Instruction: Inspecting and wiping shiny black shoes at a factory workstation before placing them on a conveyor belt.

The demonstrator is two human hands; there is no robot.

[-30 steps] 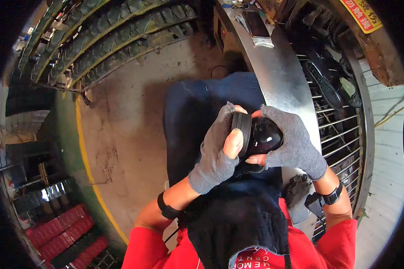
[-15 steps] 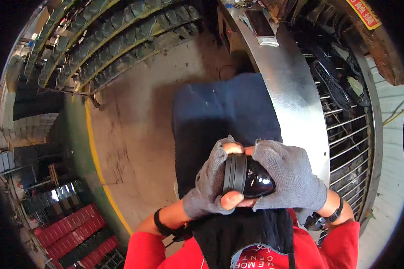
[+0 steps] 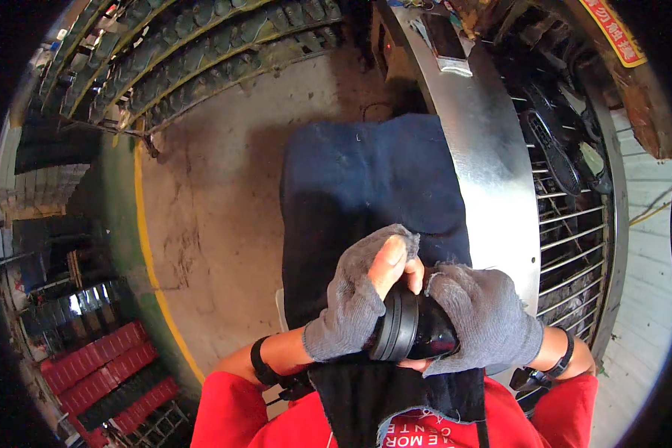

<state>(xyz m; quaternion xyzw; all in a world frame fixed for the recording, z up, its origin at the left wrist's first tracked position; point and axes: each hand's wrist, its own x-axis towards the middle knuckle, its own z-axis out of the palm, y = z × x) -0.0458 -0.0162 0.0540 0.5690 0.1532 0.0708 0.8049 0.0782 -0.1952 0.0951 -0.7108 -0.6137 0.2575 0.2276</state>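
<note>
A black shoe (image 3: 431, 334) with a glossy upper and a thick, grooved rubber sole (image 3: 401, 328) is held close to my body, above the dark apron. My right hand (image 3: 485, 317), in a grey fingertip-less knit glove, wraps around the glossy upper from the right, its fingers partly hidden. My left hand (image 3: 362, 287), gloved alike, grips the sole side from the left. Its thumb is up and its bent bare fingertips press at the sole's far edge. Part of the shoe is hidden under both hands.
To the right runs a metal bench (image 3: 485, 142) with a phone-like dark slab (image 3: 446, 37) on it. Beyond it, a barred rack (image 3: 571, 257) holds loose shoe soles (image 3: 554, 153). Shelves of shoes (image 3: 239, 63) stand far left; red slabs (image 3: 101, 358) are stacked nearer.
My left hand has shifted upward over the sole; its thumb has left the near edge and now sits at the far side. The shoe is slightly lower and tilted.
</note>
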